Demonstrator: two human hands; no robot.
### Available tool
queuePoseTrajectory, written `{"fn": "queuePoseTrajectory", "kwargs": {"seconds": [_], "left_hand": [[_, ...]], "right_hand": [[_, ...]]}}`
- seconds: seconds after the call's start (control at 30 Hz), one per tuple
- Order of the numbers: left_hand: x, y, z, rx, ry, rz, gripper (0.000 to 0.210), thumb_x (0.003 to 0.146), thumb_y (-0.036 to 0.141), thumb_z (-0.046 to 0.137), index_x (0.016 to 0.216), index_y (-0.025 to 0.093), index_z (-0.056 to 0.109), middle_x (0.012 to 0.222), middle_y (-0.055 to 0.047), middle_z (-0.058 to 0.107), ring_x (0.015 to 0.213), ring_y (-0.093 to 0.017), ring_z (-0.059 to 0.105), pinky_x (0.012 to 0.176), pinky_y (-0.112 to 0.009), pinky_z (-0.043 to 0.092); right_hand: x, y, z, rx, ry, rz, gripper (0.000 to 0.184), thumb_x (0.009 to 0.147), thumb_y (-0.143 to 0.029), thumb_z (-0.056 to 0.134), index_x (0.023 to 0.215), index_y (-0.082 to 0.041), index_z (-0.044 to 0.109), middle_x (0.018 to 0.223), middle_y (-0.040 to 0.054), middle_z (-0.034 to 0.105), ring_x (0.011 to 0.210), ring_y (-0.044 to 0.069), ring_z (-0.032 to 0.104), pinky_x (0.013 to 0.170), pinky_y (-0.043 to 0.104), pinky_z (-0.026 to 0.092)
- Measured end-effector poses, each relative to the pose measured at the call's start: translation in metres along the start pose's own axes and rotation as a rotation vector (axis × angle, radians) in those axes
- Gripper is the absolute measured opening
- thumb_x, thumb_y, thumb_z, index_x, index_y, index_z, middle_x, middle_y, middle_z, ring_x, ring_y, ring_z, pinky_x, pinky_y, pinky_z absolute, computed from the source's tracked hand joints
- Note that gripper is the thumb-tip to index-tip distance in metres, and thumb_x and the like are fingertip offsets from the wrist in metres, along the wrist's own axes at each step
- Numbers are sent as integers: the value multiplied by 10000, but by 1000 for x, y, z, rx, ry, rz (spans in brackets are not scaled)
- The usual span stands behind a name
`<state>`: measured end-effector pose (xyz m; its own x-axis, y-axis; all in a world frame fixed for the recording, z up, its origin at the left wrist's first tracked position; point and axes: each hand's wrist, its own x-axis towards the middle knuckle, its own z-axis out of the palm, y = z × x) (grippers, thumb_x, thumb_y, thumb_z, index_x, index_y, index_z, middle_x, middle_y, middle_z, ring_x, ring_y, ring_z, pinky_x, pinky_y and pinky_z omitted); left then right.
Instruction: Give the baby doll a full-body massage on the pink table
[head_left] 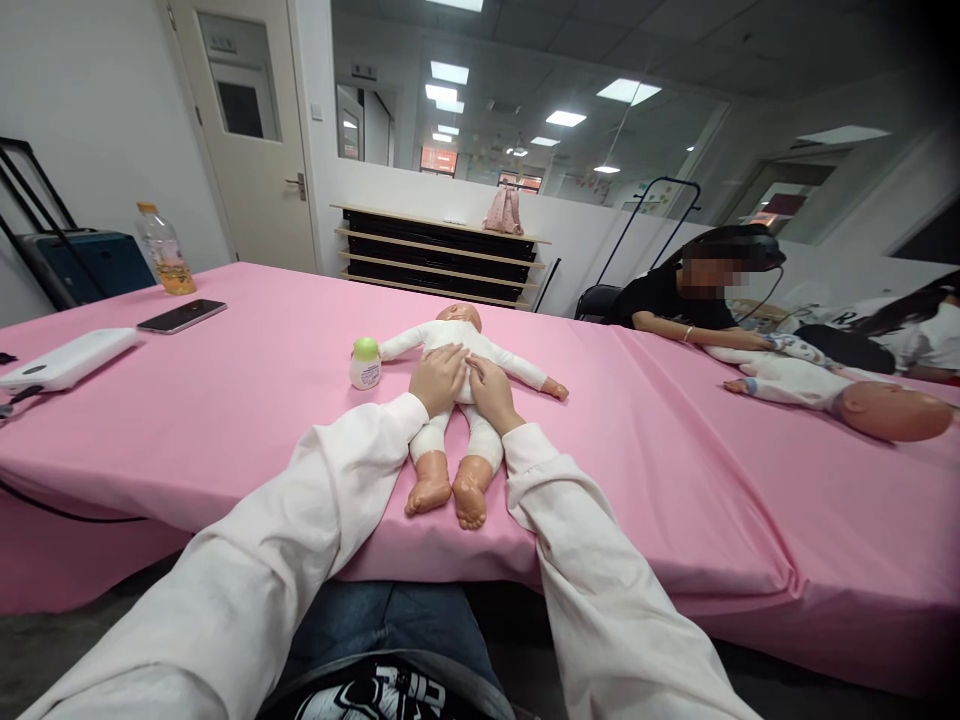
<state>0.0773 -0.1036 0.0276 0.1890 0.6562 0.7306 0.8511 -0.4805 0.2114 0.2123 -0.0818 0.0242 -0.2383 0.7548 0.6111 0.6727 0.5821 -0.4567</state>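
A baby doll point(424, 440) in a white cloth body lies on its back on the pink tablecloth point(600, 430), feet toward me and arms spread. Flat on the left side of its belly rests my left hand point(438, 378), fingers stretched out. My right hand point(491, 388) lies beside it on the other side of the belly, its fingers also extended. The fingertips of both hands come close together at the doll's middle. Just left of the doll's arm stands a small white bottle point(366, 366) with a green cap.
A phone point(182, 316), a drink bottle point(165, 250) and a white device point(71, 360) with a cable occupy the table's left. At right, a person point(675, 300) in black handles a second doll point(795, 385). The table's front edge is close to me.
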Motion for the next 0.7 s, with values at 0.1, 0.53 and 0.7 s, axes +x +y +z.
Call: {"fn": "queuePoseTrajectory", "kwargs": {"seconds": [0.1, 0.53, 0.7], "left_hand": [[0, -5, 2, 49, -18, -251, 366, 936, 254, 332, 1183, 147, 579, 1269, -96, 576, 1208, -217, 500, 1009, -404, 371], [0, 4, -2, 16, -88, 24, 372, 913, 237, 384, 1236, 156, 551, 1315, -76, 543, 1245, -200, 467, 1048, -391, 343], [-1, 2, -1, 90, -44, -64, 318, 903, 221, 382, 1039, 142, 658, 1153, -103, 644, 1132, -237, 552, 986, -414, 397]], "right_hand": [[-1, -4, -1, -33, 21, -34, 377, 836, -134, 371, 1122, -139, 615, 1268, 97, 575, 1203, 183, 500, 1062, 351, 352], [-1, -5, -2, -82, -19, -26, 373, 840, -157, 377, 1131, -134, 610, 1228, 110, 603, 1170, 199, 524, 1044, 358, 367], [-2, -7, -5, -152, 37, 95, 363, 832, -160, 387, 1094, -118, 635, 1181, 127, 629, 1112, 224, 568, 1004, 386, 409]]}}
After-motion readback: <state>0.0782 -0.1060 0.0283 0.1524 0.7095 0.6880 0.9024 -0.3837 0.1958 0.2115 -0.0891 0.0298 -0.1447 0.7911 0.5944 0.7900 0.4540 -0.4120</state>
